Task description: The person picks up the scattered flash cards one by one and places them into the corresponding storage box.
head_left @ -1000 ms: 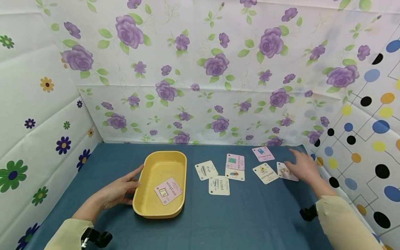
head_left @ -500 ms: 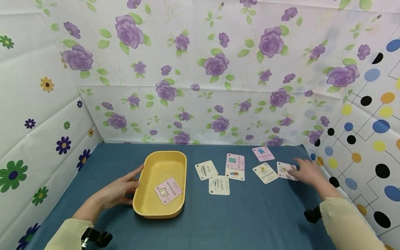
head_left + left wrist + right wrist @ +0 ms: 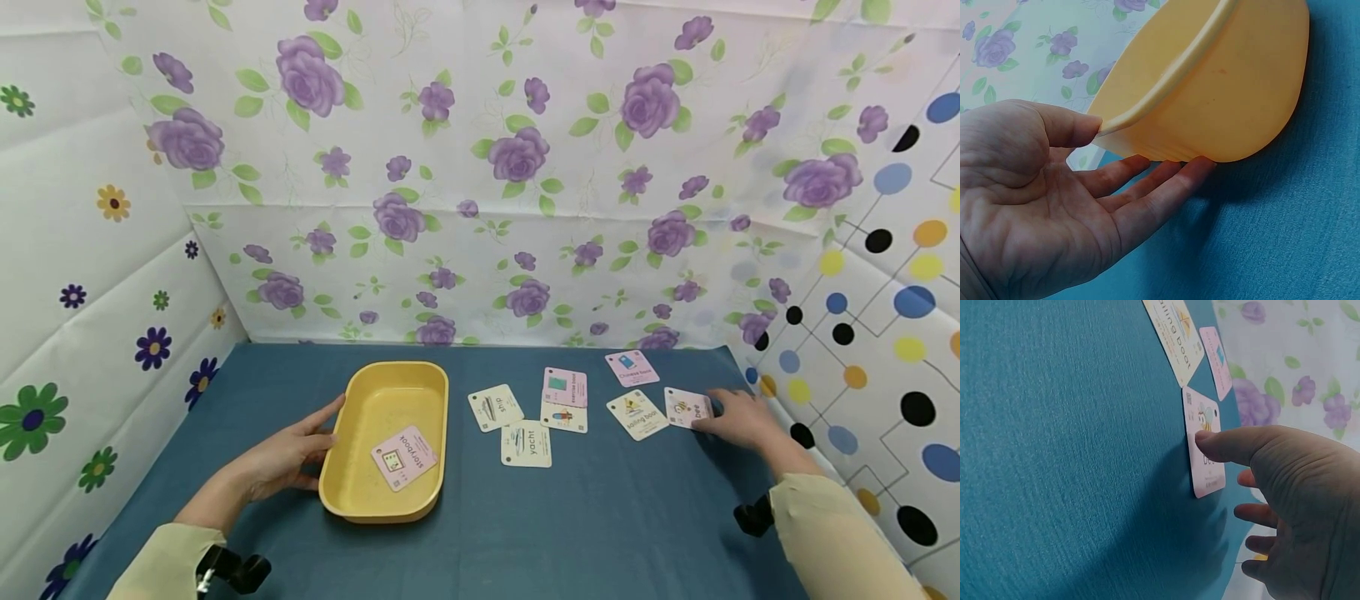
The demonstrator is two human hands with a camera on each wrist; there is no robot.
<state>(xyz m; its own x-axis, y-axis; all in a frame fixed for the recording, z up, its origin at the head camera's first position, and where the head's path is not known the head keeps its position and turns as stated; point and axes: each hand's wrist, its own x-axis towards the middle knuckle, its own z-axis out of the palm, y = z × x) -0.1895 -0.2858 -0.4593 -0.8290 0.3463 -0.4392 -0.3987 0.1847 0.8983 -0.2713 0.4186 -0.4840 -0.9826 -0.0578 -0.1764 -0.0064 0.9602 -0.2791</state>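
Observation:
My left hand [image 3: 281, 458] touches the left side of a yellow plastic basin [image 3: 442, 400], thumb at the rim and extended fingertips against the outer wall [image 3: 1235, 94]. Inside the basin lies a pink "storybook" card [image 3: 403, 458]. At the right, a pale pink "bee" card [image 3: 681, 407] lies on the blue cloth. My right hand [image 3: 742, 417] is at its right edge, and in the right wrist view the thumb overlaps the card [image 3: 1204, 478] while the other fingers stay loosely spread. Beside it are a "sailing boat" card [image 3: 637, 415] and a pink "Chinese book" card [image 3: 632, 368].
Between basin and right-hand cards lie a "ship" card [image 3: 495, 408], a "yacht" card [image 3: 527, 443] and a pink "exercise book" card [image 3: 566, 387] overlapping another picture card [image 3: 564, 418]. Flowered sheeting [image 3: 465, 167] rises behind the table; a dotted sheet [image 3: 885, 333] stands at the right.
My right hand has drawn back slightly to the right and lower, uncovering more of the bee card, including its word. The left hand and basin stay put.

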